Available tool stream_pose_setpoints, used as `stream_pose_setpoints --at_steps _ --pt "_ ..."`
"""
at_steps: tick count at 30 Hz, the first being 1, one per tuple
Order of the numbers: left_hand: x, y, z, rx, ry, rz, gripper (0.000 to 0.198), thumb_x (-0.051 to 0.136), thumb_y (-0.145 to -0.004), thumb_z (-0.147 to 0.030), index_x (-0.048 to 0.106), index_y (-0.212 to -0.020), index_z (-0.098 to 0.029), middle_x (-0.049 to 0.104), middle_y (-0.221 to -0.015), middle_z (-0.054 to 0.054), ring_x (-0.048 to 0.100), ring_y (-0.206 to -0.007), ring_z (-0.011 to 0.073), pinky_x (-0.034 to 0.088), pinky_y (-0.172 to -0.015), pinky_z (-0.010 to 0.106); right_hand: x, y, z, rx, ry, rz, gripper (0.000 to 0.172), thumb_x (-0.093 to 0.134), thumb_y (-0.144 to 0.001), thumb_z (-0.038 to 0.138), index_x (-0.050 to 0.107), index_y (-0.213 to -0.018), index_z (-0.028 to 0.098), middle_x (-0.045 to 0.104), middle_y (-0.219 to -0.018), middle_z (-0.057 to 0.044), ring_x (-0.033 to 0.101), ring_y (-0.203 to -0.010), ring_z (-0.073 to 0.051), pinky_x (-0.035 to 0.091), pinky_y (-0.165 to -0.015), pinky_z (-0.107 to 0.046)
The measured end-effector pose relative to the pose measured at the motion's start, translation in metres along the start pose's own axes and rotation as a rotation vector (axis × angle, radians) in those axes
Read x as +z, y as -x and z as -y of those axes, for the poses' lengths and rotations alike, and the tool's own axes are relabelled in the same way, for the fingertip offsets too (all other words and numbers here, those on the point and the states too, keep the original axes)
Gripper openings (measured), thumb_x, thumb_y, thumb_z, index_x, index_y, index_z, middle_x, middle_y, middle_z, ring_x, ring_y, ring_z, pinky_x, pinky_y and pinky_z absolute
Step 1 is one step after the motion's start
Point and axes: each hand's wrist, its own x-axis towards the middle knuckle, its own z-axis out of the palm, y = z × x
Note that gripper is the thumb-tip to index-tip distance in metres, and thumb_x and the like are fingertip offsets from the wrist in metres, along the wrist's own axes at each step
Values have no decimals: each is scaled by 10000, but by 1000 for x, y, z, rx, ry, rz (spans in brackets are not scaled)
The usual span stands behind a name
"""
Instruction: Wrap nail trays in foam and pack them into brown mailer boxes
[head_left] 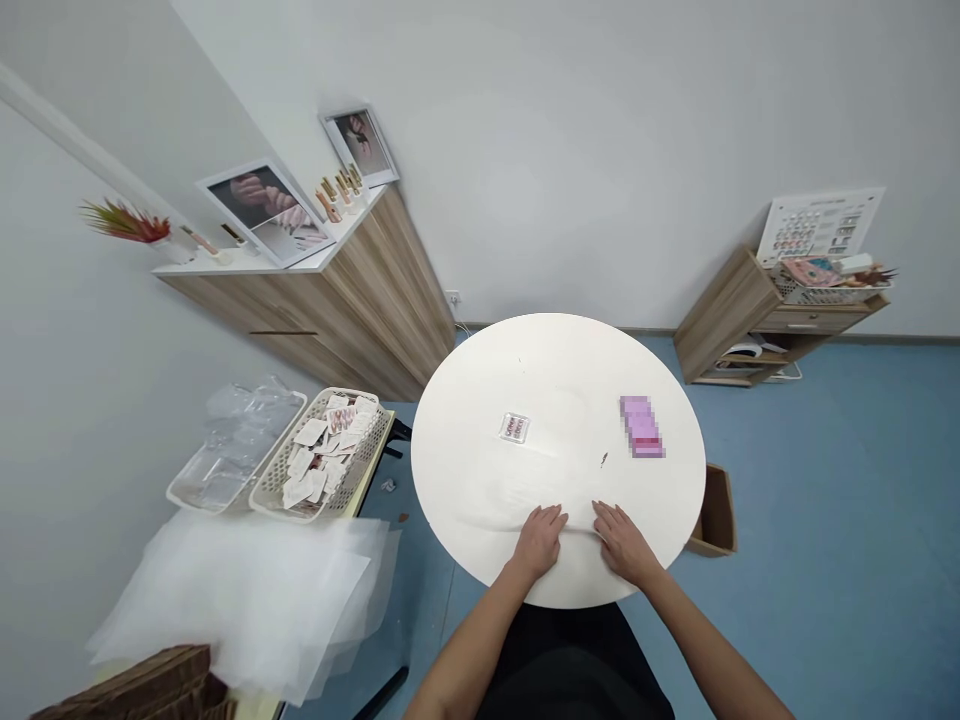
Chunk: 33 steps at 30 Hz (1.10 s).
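Note:
A thin white sheet lies on the round white table, and its near edge looks slightly raised between my hands. My left hand is closed on that edge, left of the middle. A short gap away, my right hand grips the same edge on the right. Both thumbs are mostly hidden. Beyond my left hand, a small clear case of reddish false nails rests flat, touched by neither hand. Farther right lies a blurred pink-purple rectangular item.
At left, a white basket of small packets stands beside a tray of clear plastic. A stack of translucent white sheets lies nearer. An open cardboard box is on the floor at right. Wooden cabinets stand behind.

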Motion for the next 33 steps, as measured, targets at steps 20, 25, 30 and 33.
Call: stream_pose_setpoints --at_steps 20,25,30,33 --pt "4 29 38 -558 -37 -368 704 468 -928 -357 161 -1537 -182 147 -1593 185 249 -1427 380 320 -1084 575 3 -252 44 175 -95 -27 611 539 -844 272 350 -1399 99 365 -1501 -208 341 -1375 -319 323 -1100 -461" --pt "15 28 47 -571 -38 -343 774 532 -895 -471 180 -1537 -222 95 -1607 161 207 -1443 378 281 -1122 556 14 -278 39 177 -89 61 699 605 -778 243 340 -1415 127 423 -1462 -197 379 -1338 -344 319 -1083 -498" --pt "5 18 63 -488 -55 -326 892 568 -840 -587 152 -1542 -226 79 -1610 153 122 -1458 397 223 -1136 600 8 -263 19 153 -123 -161 647 547 -771 203 366 -1389 139 531 -1290 -176 488 -1149 -324 404 -989 -442" --pt "-9 -2 83 -433 -66 -279 930 563 -823 -636 152 -1542 -213 71 -1608 166 96 -1462 398 204 -1132 614 -6 -241 3 232 -138 -307 657 514 -820 265 294 -1428 152 489 -1314 -178 461 -1153 -337 407 -976 -464"
